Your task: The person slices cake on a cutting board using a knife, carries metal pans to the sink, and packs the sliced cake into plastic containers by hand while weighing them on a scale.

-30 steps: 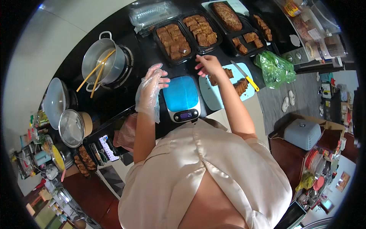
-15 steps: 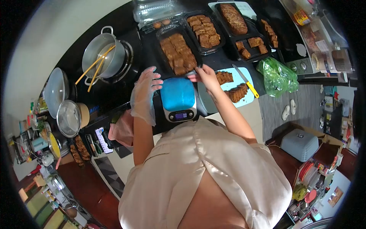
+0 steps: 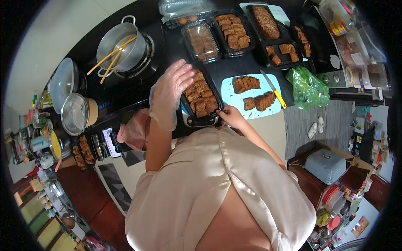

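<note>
A black tray of cut brown meat pieces (image 3: 201, 95) rests on the kitchen scale (image 3: 202, 121), hiding most of its blue top. My right hand (image 3: 231, 116) pinches the tray's lower right corner. My left hand (image 3: 172, 83), in a clear plastic glove, is beside the tray's left edge with its fingers stretched out. Right of the tray, a light blue cutting board (image 3: 234, 97) bears sliced meat (image 3: 259, 101) and a yellow-handled knife (image 3: 274, 90). A closed clear-lidded tray (image 3: 202, 41) and an open full tray (image 3: 232, 30) stand behind.
At the left, a pot (image 3: 119, 50) with chopsticks stands on the stove; a pan (image 3: 63, 85) and a strainer (image 3: 75, 114) are further left. A green plastic bag (image 3: 307, 88) lies at the right. A phone (image 3: 111, 142) and pink cloth (image 3: 135, 130) are at the lower left.
My right hand has brought the tray down toward me onto the blue scale top. A clear-lidded tray now shows behind it. My left hand has stayed open beside the scale.
</note>
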`<state>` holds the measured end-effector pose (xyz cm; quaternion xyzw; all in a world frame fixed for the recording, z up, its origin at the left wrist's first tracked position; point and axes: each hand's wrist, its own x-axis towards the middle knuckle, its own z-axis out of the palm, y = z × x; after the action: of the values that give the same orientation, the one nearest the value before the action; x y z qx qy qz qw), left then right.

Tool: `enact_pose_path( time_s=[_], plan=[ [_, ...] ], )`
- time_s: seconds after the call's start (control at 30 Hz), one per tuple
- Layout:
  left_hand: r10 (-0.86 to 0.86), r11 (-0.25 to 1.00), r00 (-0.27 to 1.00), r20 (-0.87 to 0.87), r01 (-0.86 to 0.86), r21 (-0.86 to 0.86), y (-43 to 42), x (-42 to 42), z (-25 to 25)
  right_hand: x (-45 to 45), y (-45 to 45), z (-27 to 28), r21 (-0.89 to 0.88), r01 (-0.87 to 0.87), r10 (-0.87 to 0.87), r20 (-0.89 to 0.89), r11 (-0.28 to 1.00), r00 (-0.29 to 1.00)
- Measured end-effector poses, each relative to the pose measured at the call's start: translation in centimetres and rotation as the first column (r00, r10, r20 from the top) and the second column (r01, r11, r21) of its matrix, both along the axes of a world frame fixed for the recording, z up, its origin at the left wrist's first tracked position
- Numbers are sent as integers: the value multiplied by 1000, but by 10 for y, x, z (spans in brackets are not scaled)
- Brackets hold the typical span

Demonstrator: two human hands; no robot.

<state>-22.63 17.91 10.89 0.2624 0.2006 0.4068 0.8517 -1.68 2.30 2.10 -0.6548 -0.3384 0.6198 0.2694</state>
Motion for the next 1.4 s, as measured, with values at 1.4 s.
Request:
enact_pose_path(
  time_s=[1.4],
  plan=[
    [-137, 981, 985, -102, 121, -152, 21, 103, -38, -34, 103, 142, 764, -543, -331, 642, 348, 692]
  ],
)
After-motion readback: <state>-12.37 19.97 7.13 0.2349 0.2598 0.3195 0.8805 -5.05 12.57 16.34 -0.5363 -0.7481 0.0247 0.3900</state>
